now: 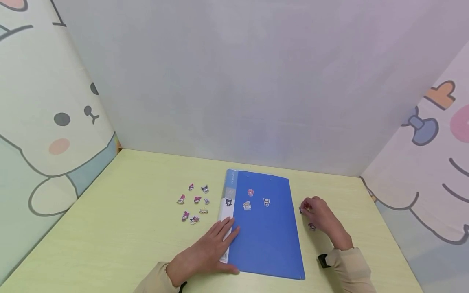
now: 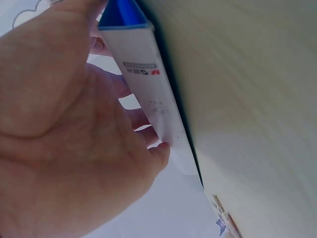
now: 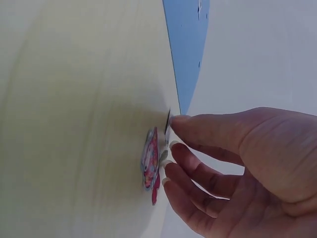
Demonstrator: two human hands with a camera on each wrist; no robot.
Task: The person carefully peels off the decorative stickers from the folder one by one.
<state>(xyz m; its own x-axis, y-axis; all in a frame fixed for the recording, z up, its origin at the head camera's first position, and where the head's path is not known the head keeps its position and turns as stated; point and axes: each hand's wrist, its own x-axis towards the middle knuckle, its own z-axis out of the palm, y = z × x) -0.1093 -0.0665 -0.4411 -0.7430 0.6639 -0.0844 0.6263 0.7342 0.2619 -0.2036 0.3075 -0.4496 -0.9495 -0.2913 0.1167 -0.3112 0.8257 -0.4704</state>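
A blue file folder (image 1: 265,240) with a white label strip (image 1: 228,205) down its left side lies on the table, cartoon stickers on its cover. My left hand (image 1: 207,250) rests across its lower left edge, fingers spread; the left wrist view shows the palm beside the folder's white spine (image 2: 143,69). Just right of the folder, my right hand (image 1: 319,213) pinches a small thin sticker (image 3: 168,123) between thumb and fingertips, close to the tabletop. Its printed face cannot be made out. Below those fingers lies another sticker (image 1: 312,226), pinkish in the right wrist view.
Several loose cartoon stickers (image 1: 197,200) lie in a group on the table left of the folder. On the cover are a pink-red sticker (image 1: 250,192), a pale one (image 1: 247,205) and a white-and-dark one (image 1: 266,202). A grey wall (image 1: 234,81) stands behind the table.
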